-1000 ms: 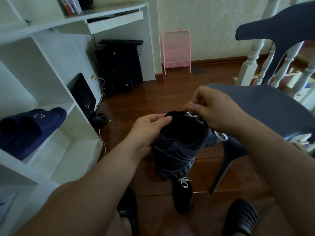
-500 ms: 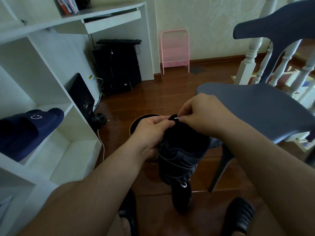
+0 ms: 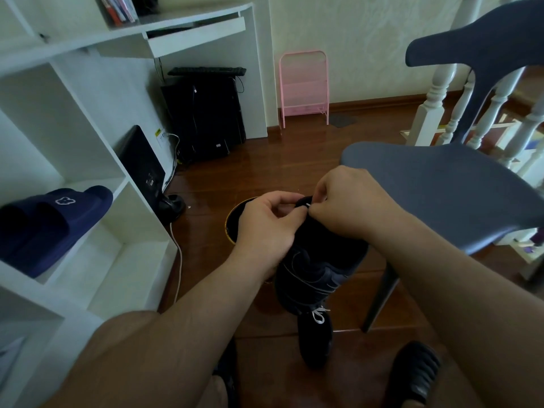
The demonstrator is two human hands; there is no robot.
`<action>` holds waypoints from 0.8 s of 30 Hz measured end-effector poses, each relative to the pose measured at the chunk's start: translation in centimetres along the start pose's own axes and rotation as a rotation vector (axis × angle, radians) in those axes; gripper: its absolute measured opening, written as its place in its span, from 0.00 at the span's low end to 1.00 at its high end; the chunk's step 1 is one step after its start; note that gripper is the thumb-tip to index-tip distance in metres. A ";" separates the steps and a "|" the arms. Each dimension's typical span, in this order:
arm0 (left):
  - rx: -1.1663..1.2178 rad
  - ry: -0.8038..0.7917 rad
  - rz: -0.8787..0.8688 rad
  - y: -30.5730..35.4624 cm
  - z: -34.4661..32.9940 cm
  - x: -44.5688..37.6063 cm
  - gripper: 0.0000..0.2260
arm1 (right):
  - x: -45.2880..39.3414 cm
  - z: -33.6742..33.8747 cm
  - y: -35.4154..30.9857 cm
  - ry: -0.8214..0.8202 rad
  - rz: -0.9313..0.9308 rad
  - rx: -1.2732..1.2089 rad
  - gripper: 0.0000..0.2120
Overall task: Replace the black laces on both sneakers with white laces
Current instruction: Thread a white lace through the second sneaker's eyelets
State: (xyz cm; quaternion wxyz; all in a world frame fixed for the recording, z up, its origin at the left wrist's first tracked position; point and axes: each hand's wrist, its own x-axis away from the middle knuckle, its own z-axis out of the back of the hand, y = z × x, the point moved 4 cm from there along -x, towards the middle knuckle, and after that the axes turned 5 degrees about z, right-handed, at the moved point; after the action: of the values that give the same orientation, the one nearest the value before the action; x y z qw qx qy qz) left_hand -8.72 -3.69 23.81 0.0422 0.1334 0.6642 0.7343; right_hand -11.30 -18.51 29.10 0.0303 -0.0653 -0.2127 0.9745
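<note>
Since the earlier frame, the right hand has moved left to meet the left hand above the sneaker, pinching the white lace tip for threading while the left hand's curled fingers steady the collar.

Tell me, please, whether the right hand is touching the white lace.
Touching: the head view shows the right hand pinching the white lace tip at the sneaker's top.

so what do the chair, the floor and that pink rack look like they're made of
Chair: likely moulded plastic, matte grey-blue, with one smooth seamless seat and back.
Floor: wood planks or laminate, glossy reddish brown, with board seams and window glare.
Pink rack: probably painted metal, judging by its thin tubular frame; too far away to be sure.
</note>
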 end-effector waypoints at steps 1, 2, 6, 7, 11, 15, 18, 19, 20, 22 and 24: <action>-0.084 0.020 -0.059 0.1 0.2 0.0 0.06 | 0.0 -0.1 0.1 -0.009 -0.023 -0.050 0.09; -0.148 0.038 -0.113 0.3 0.3 0.0 0.06 | 0.0 -0.1 0.3 -0.002 -0.048 -0.109 0.09; -0.218 0.060 -0.230 0.7 0.4 0.4 0.10 | 0.2 0.0 0.5 0.094 -0.122 -0.250 0.09; -0.220 0.060 -0.232 0.7 0.3 0.5 0.11 | 0.2 -0.1 0.3 0.099 -0.122 -0.244 0.09; -0.242 0.072 -0.209 0.5 0.1 0.5 0.13 | 0.3 -0.7 -0.2 0.123 -0.087 -0.188 0.09; -0.203 0.082 -0.172 0.7 0.5 0.5 0.14 | 0.3 -0.9 -0.2 0.122 -0.049 -0.225 0.08; -0.204 0.053 -0.192 1.3 0.7 0.8 0.16 | 0.5 -0.6 0.0 0.196 -0.058 -0.257 0.05; -0.194 0.046 -0.192 1.4 0.7 0.8 0.17 | 0.6 -0.5 -0.1 0.224 -0.049 -0.255 0.05; -0.179 0.041 -0.183 1.4 0.6 0.9 0.18 | 0.7 -0.5 -0.1 0.251 -0.036 -0.258 0.08; -0.109 0.028 -0.131 1.2 0.4 1.1 0.19 | 0.8 -0.5 -0.2 0.278 -0.011 -0.276 0.14; 0.024 -0.014 -0.045 1.0 0.2 1.2 0.21 | 0.6 -0.6 -0.2 0.264 0.014 -0.268 0.13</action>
State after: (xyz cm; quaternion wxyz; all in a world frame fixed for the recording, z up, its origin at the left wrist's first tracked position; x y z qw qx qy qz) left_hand -9.71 -3.35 25.02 0.0616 0.1240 0.6757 0.7241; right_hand -11.81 -18.03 28.60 0.0424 -0.1973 -0.3342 0.9207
